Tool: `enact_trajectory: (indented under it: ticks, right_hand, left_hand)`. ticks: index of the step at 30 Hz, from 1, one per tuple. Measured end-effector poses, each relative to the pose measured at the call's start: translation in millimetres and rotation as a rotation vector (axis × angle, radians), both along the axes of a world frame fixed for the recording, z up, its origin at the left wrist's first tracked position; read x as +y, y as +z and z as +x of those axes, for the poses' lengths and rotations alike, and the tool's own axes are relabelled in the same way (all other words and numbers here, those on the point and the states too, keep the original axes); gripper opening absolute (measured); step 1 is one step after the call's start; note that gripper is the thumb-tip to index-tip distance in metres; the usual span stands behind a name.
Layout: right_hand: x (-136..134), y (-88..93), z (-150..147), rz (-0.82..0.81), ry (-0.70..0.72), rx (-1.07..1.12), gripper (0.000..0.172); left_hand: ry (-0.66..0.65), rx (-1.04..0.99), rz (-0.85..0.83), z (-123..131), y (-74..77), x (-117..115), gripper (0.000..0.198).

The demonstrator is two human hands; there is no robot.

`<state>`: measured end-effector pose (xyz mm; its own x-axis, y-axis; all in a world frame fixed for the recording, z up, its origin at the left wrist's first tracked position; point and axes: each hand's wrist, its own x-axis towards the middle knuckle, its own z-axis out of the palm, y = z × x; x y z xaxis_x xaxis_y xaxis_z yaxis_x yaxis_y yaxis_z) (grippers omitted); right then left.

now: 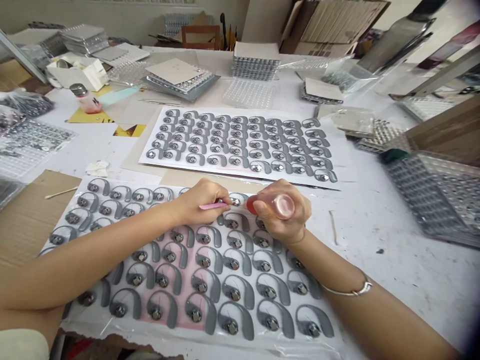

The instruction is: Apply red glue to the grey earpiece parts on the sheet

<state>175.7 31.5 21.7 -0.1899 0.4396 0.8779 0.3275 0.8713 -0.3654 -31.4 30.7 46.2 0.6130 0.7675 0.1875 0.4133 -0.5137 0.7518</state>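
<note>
Pinched in my left hand [206, 202] is a thin pink tool [213, 206], its tip beside a shiny metal part at the top of the near sheet. My right hand [283, 212] is wrapped round a small bottle [282, 206] with a red end, tilted so that its nozzle points left toward the same part. Under both hands lies the near sheet [215, 322], covered with rows of grey hook-shaped pieces, each with a round metallic part. My left forearm covers some of the rows. A pink patch shows beneath the middle of the sheet.
Behind my hands lies a second sheet [150, 159] of grey hook pieces. A cotton swab [62, 193] rests on cardboard [22, 220] at left. A capped bottle [88, 100] stands back left. Stacked trays [255, 62] stand behind, and more trays [431, 195] are at right.
</note>
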Motion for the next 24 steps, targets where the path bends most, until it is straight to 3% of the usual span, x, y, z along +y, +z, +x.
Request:
enact_trajectory:
  ticks: [7, 15, 24]
  right_hand:
    - [-1.9, 0.2, -1.4, -0.032, 0.020, 0.014, 0.011]
    - [-2.0, -2.1, -1.6, -0.052, 0.029, 0.027, 0.009]
    - [-1.8, -3.5, -1.6, -0.052, 0.022, 0.017, 0.010]
  left_hand:
    - [0.066, -0.036, -0.149, 0.9, -0.2, 3.7, 0.008]
    - [0.073, -0.054, -0.196, -1.7, -5.0, 4.7, 0.009]
    - [0.065, -0.092, -0.276, -1.6, -0.1, 8.6, 0.008]
